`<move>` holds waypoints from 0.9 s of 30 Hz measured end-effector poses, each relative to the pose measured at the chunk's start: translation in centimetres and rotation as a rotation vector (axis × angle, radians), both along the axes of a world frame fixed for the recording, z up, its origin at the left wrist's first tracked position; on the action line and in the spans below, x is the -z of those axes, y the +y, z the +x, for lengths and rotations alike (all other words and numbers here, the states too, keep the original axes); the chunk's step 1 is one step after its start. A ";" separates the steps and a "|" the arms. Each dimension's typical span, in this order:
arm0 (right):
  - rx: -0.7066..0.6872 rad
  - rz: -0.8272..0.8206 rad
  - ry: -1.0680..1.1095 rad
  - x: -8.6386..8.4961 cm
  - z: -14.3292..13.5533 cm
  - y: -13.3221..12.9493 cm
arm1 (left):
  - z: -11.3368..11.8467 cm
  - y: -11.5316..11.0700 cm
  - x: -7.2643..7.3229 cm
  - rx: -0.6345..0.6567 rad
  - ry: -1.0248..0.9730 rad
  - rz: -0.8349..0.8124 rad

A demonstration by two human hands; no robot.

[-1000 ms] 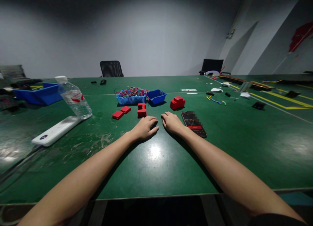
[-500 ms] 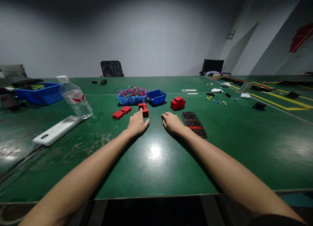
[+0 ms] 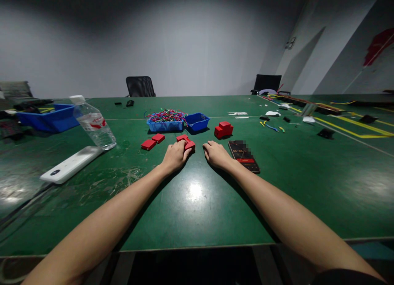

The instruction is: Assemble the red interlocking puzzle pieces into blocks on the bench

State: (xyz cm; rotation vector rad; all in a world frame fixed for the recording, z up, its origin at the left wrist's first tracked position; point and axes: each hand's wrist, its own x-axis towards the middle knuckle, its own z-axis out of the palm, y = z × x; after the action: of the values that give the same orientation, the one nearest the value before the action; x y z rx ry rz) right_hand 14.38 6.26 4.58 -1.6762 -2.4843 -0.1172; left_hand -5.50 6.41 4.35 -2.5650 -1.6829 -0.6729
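My left hand is closed around a notched red block on the green table, with fingers over its left part and the thumb at its near side. My fingers hide part of that block. Two flat red pieces lie to the left of this hand. My right hand rests on the table with its fingers curled together and nothing visible in them. Beyond it sits a stepped red block. A phone showing a timer lies just right of my right hand.
Behind the blocks stand a blue bin heaped with coloured wires and a second blue bin. A water bottle leans over a white device at left. Wire pieces and yellow frames lie at right.
My left hand has closed on the notched red block, which has turned and shifted slightly right. My right hand has stayed in place.
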 end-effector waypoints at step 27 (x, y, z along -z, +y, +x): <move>0.009 -0.030 0.003 -0.4 0.0 -0.2 | -0.6 2.8 0.3 -0.234 -1.521 -0.256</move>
State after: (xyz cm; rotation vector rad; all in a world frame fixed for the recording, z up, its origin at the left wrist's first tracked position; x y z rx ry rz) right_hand 14.39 6.05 5.02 -1.6980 -2.4886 -0.0794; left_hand -6.07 9.26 4.07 -1.6992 -2.2179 -2.9317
